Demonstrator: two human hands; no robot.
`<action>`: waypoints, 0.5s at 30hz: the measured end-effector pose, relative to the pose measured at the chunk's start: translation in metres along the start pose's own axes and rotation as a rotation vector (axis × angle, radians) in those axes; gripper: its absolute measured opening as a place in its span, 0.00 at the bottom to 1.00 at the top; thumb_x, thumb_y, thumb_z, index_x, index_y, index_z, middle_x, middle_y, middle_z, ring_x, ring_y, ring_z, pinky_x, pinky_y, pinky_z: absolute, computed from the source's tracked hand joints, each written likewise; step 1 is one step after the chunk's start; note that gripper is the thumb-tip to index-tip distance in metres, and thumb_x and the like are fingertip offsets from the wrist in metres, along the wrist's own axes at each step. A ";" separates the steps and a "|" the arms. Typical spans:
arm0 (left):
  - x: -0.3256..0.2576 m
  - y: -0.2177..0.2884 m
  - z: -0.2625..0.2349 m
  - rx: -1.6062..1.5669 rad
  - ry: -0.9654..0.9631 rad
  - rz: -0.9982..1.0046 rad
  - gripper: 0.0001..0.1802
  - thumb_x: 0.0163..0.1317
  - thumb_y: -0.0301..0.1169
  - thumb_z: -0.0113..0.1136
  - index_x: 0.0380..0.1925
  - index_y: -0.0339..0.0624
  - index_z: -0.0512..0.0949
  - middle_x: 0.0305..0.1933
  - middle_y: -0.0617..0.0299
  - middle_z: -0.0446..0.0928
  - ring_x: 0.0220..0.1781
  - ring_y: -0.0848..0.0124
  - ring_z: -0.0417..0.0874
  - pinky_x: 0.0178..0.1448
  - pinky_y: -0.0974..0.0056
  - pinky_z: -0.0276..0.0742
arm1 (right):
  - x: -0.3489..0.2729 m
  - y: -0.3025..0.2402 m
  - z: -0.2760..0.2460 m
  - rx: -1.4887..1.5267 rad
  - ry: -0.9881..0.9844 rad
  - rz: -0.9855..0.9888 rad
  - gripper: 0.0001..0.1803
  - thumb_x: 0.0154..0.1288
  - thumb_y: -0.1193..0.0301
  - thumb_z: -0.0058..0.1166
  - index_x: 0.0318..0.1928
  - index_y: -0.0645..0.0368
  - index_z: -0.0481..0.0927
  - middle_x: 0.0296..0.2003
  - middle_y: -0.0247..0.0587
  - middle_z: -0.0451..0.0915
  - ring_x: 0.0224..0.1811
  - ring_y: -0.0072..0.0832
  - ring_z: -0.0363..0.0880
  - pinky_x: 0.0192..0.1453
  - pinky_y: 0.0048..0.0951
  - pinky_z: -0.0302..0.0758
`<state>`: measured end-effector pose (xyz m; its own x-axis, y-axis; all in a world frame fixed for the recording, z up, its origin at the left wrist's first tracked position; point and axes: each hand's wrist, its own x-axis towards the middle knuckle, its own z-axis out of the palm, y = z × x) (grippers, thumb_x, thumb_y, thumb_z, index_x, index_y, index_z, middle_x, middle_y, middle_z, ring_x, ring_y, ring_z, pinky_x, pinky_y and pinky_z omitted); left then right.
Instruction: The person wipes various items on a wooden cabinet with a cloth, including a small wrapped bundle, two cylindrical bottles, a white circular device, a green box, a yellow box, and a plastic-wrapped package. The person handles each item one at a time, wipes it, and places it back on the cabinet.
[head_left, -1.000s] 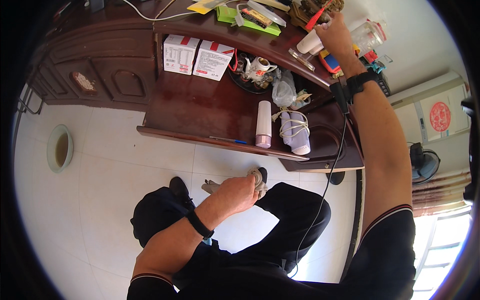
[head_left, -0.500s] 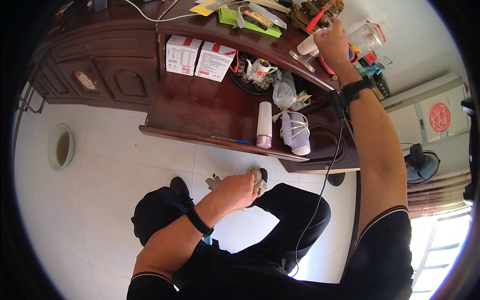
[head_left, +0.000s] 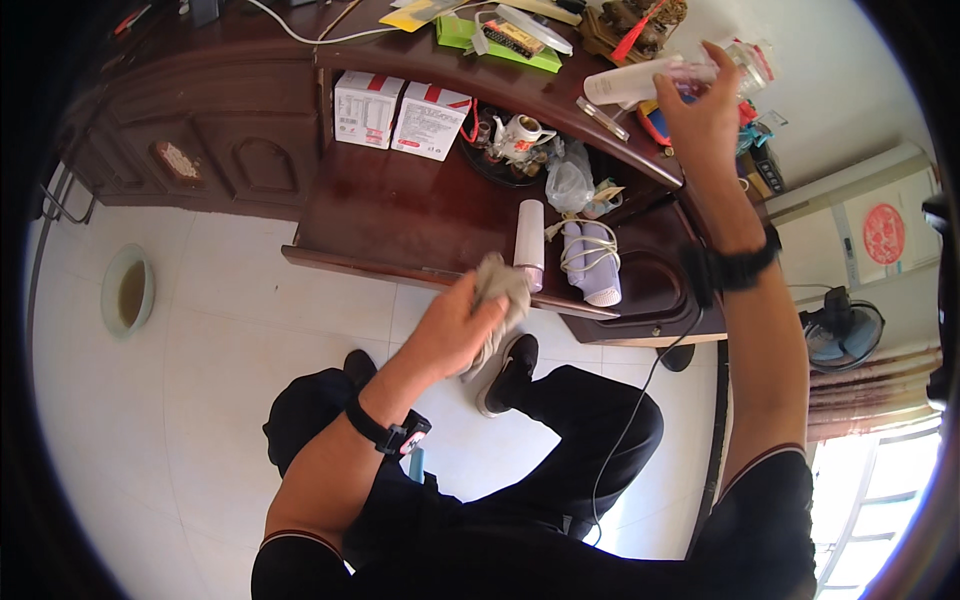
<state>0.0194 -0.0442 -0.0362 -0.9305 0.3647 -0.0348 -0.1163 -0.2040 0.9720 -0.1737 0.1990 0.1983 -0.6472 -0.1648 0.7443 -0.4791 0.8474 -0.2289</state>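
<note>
My left hand (head_left: pixel 456 325) grips a crumpled grey-beige cloth (head_left: pixel 503 292), raised by the front edge of the open drawer (head_left: pixel 385 278). Inside that drawer, close to the cloth, lies a white cylinder with a pinkish end (head_left: pixel 530 240). To its right rests a pale lilac appliance (head_left: pixel 594 262) with a cord wound round it. My right hand (head_left: pixel 700 105) is stretched to the cabinet top, thumb and fingers curved about the pinkish end of a white bottle (head_left: pixel 625 82). The bottle lies nearly sideways across the cabinet's front edge. Part of its far end is hidden by the fingers.
Two white boxes (head_left: pixel 425 122), a teapot (head_left: pixel 520 138) on a dark tray and a plastic bag (head_left: pixel 570 178) stand behind the drawer. A clear jar (head_left: pixel 748 68) and a dark carving (head_left: pixel 640 28) crowd the top. A basin (head_left: pixel 128 290) sits on the floor.
My left hand has lifted the cloth up and forward to the drawer edge. The bottle at my right hand has swung more sideways, and that hand has shifted right with its fingers spread wider.
</note>
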 end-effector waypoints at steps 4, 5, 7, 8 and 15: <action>0.012 0.001 -0.014 -0.529 0.136 -0.042 0.21 0.87 0.40 0.47 0.66 0.34 0.74 0.52 0.53 0.85 0.52 0.65 0.88 0.59 0.58 0.87 | -0.059 -0.060 -0.037 0.478 -0.051 0.255 0.41 0.72 0.73 0.69 0.76 0.69 0.59 0.49 0.50 0.83 0.48 0.31 0.87 0.51 0.32 0.89; 0.013 0.001 -0.015 -0.604 0.182 -0.049 0.23 0.88 0.41 0.46 0.67 0.33 0.73 0.55 0.49 0.85 0.55 0.63 0.89 0.62 0.55 0.87 | -0.077 -0.074 -0.046 0.543 -0.099 0.292 0.39 0.74 0.78 0.65 0.77 0.71 0.57 0.50 0.49 0.83 0.48 0.28 0.87 0.49 0.30 0.91; 0.015 0.001 -0.017 -0.724 0.171 -0.024 0.25 0.88 0.43 0.43 0.68 0.35 0.73 0.60 0.48 0.84 0.59 0.60 0.88 0.66 0.53 0.86 | -0.113 -0.098 -0.050 0.696 -0.129 0.340 0.40 0.74 0.78 0.65 0.77 0.70 0.56 0.50 0.48 0.82 0.48 0.29 0.87 0.48 0.32 0.92; 0.015 0.001 -0.016 -0.792 0.157 -0.008 0.26 0.88 0.44 0.42 0.69 0.35 0.73 0.62 0.47 0.83 0.61 0.58 0.88 0.67 0.53 0.86 | -0.131 -0.106 -0.049 0.673 -0.141 0.413 0.40 0.73 0.79 0.65 0.77 0.69 0.56 0.52 0.49 0.80 0.49 0.29 0.87 0.48 0.31 0.92; 0.003 -0.009 -0.008 -0.695 0.229 -0.031 0.20 0.88 0.44 0.49 0.67 0.43 0.75 0.59 0.63 0.82 0.59 0.72 0.83 0.65 0.61 0.83 | -0.219 -0.131 -0.015 0.756 -0.230 0.598 0.40 0.71 0.86 0.62 0.77 0.62 0.57 0.58 0.49 0.75 0.57 0.29 0.83 0.49 0.31 0.92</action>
<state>0.0150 -0.0483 -0.0470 -0.9635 0.1963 -0.1819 -0.2669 -0.7539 0.6003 0.0396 0.1320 0.0747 -0.9668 0.0233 0.2544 -0.2369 0.2913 -0.9269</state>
